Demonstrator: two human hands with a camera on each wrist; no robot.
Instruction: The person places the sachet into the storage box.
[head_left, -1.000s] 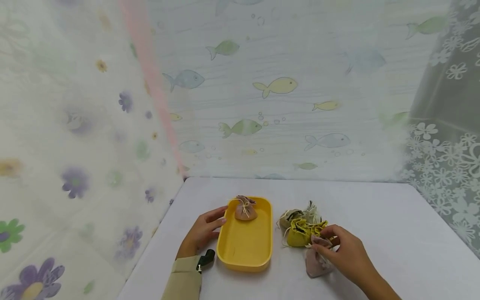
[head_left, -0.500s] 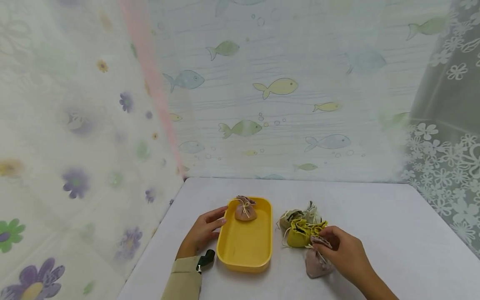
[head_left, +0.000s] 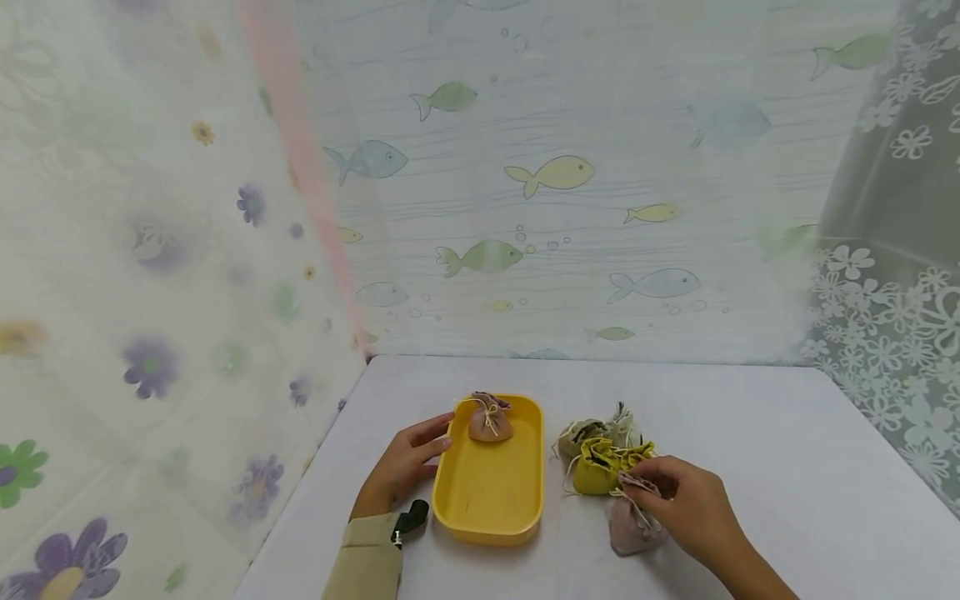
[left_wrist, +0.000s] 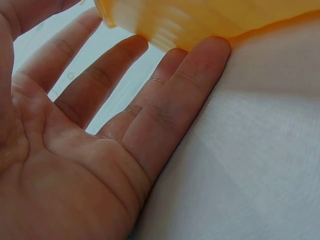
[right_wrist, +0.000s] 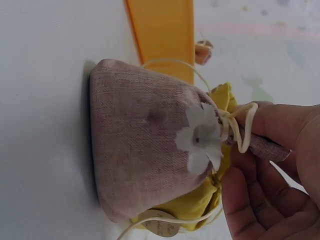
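Note:
My left hand rests against the left side of a yellow plastic tray; in the left wrist view its fairly straight fingers touch the tray wall. Inside the tray's far end sits a pinkish-brown drawstring pouch. On the right, my right hand pinches the gathered neck of a mauve drawstring pouch. The right wrist view shows this pouch close up, with a white fabric flower and a cream cord at its neck.
Just behind the held pouch stand yellow drawstring pouches, with a grey-green pouch and a pale patterned pouch beyond. A round paper tag hangs by the yellow cloth. Fish-printed curtain rises behind the white table.
My right hand has shifted very slightly, still pinching the neck of the mauve pouch. The left hand and the tray look unchanged.

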